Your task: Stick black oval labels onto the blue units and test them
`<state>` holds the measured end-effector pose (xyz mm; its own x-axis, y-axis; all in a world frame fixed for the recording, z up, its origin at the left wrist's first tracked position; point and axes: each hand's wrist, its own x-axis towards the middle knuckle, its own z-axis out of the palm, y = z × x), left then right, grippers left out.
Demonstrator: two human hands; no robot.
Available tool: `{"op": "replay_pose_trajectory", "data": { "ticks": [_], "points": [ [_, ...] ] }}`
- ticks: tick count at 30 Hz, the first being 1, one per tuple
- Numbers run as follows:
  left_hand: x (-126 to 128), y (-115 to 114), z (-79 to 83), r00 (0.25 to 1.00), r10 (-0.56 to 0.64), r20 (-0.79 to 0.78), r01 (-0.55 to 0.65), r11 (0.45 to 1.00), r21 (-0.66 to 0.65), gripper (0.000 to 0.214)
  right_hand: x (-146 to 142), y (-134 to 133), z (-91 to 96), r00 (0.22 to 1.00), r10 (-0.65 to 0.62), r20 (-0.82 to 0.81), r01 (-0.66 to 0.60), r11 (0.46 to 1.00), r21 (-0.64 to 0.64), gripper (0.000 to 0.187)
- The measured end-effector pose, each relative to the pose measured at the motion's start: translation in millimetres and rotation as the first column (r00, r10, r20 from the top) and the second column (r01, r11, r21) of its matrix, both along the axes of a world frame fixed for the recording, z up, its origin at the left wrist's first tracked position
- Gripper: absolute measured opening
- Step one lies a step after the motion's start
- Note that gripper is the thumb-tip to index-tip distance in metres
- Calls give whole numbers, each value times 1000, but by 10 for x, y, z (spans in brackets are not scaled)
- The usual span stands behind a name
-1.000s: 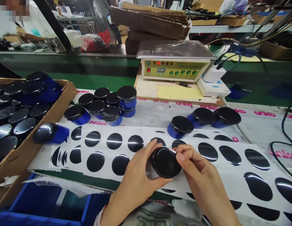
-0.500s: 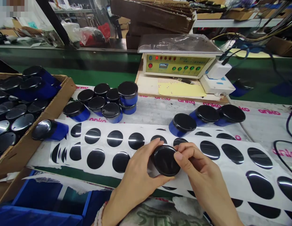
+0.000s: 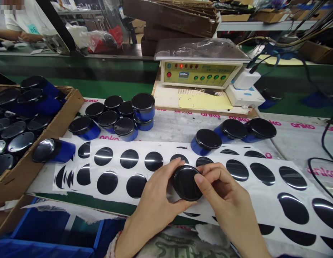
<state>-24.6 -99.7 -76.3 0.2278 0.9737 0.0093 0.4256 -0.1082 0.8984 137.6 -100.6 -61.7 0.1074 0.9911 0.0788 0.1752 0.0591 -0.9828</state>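
My left hand (image 3: 158,195) and my right hand (image 3: 225,190) both grip a round black glossy piece (image 3: 185,182) from opposite sides, just above a white sheet of black oval stickers (image 3: 115,168). The piece's underside is hidden by my fingers. Several black-lidded blue canisters (image 3: 120,118) stand grouped beyond the sheet, and several more (image 3: 231,130) lie to the right. Another canister (image 3: 53,150) lies on its side at the sheet's left end.
A cardboard tray (image 3: 48,143) packed with canisters stands at left. A yellow-panelled electronic control box (image 3: 197,73) sits beyond the sheet. Blue bins (image 3: 40,225) lie below the bench front. A co-worker (image 3: 24,25) is at the far top left. A black cable (image 3: 322,168) lies at right.
The round piece and both hands sit slightly further left in the picture, and the whole scene has shifted a little with my head. Both hands keep their grip.
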Motion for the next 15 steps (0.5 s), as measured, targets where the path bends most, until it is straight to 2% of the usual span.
{"op": "replay_pose_trajectory", "data": {
  "ticks": [7, 10, 12, 15],
  "points": [
    [-10, 17, 6, 999, -27, -30, 28, 1000, 12, 84, 20, 11, 8, 994, 23, 103, -25, 1000, 14, 22],
    [-30, 40, 10, 996, -34, -88, 38, 998, 50, 83, 23, 15, 37, 976, 22, 215, -29, 999, 29, 26],
    [-40, 49, 34, 984, -78, -163, 104, 982, 158, 77, 87, 27, 64, 930, 48, 365, -56, 998, 11, 31],
    [-31, 37, 124, 920, -138, -367, 263, 911, 317, 68, 330, 96, 96, 787, 61, 614, -77, 997, 0, 47]
  ]
}}
